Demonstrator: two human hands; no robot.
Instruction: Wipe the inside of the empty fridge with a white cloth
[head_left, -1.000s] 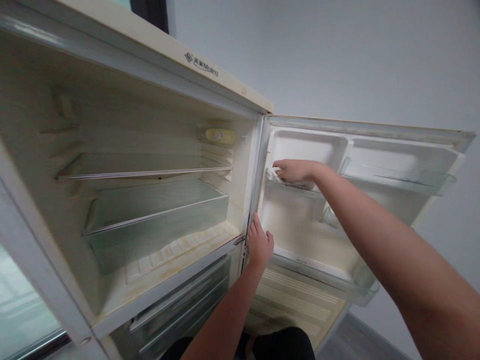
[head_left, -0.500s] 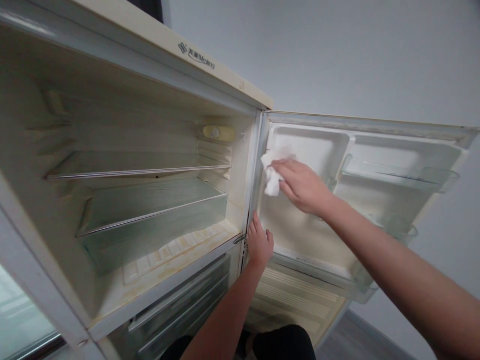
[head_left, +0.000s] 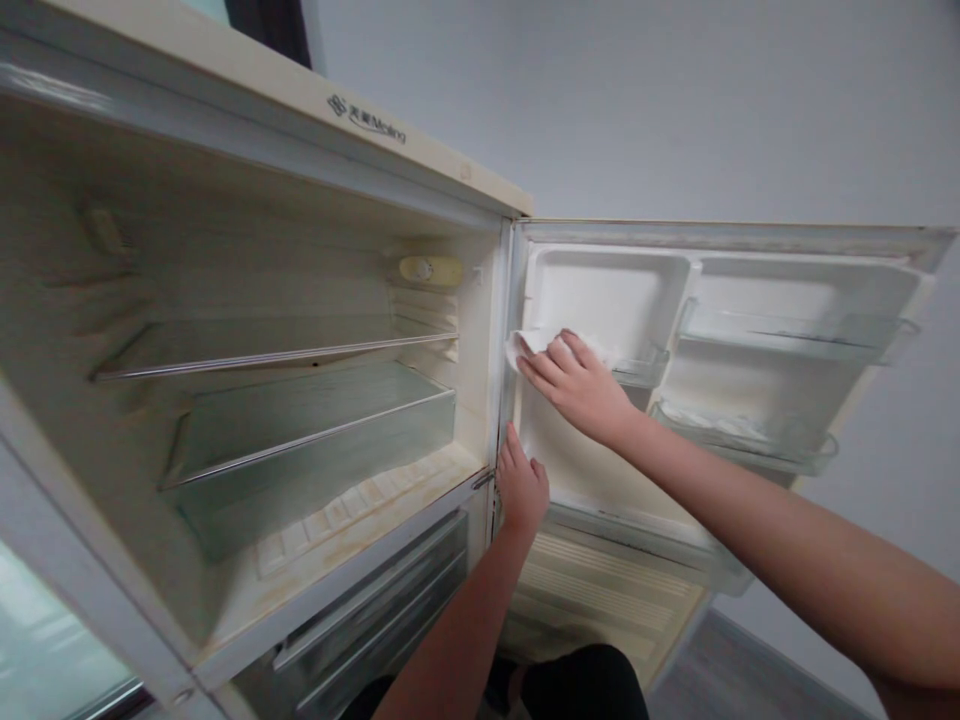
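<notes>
An old cream refrigerator stands open, its upper door point(head_left: 750, 240) swung out to the right. My right hand point(head_left: 574, 385) presses a white cloth point(head_left: 529, 343) against the inner door panel, at the left end of a clear door shelf point(head_left: 637, 372). Its fingers lie flat over the cloth. My left hand point(head_left: 520, 485) rests on the hinge-side edge of the cabinet, fingers together and curled against the frame, holding nothing I can see.
Inside the cabinet are two glass shelves point(head_left: 300, 355) and a yellowed, stained floor point(head_left: 352, 520). A yellow thermostat knob point(head_left: 429, 268) sits on the right inner wall. More clear door racks point(head_left: 795, 335) hang on the right. Drawers point(head_left: 375, 610) show below. A grey wall is behind.
My right hand carried the cloth off the door shelf, across the panel near the hinge, then back down onto the shelf's left end. My left hand stayed put.
</notes>
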